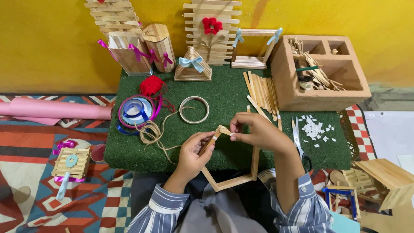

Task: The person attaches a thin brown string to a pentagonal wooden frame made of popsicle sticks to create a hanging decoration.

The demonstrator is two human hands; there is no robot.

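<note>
Green turf covers the table (pixel 129 151), where the left hand (pixel 192 153) grips one side of a wooden stick frame (pixel 235 179) to steady it, while the right hand (pixel 254 131) pinches its top corner, scissors (pixel 297 136) just beside.

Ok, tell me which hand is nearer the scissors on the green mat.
Right. The right hand pinches the wooden stick frame just left of the scissors; the left hand grips the frame's other side, farther away.

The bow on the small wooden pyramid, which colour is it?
Light blue; the bow sits on the front of the stick pyramid, clearest in the head view.
</note>
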